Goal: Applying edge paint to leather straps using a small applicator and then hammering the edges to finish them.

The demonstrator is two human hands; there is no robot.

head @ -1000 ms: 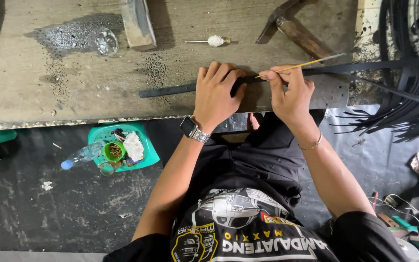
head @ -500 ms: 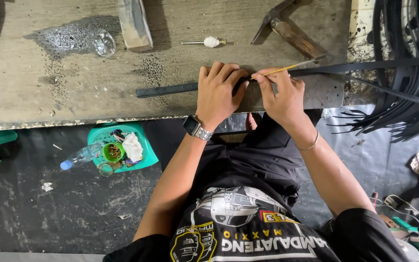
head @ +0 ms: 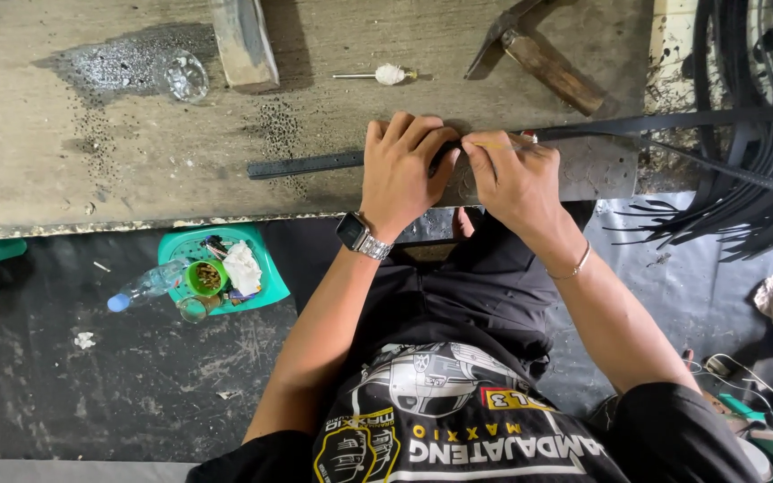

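Dusty wooden desk (head: 64,152) carries a black strap (head: 306,165) running across it. Left hand (head: 402,165) presses flat on the strap; right hand (head: 512,174), now closer beside it, pinches a thin yellow stick (head: 485,145), so marking looks underway.

Workbench (head: 64,161) is rough, worn wood, pretty scuffed. The strap (head: 306,165) looks matt black, rubbery. Hammer (head: 539,54) has a wooden handle, dull metal head.

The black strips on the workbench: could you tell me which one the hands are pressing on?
The flat strip lying along the bench edge, under both hands; the others hang bundled at right.
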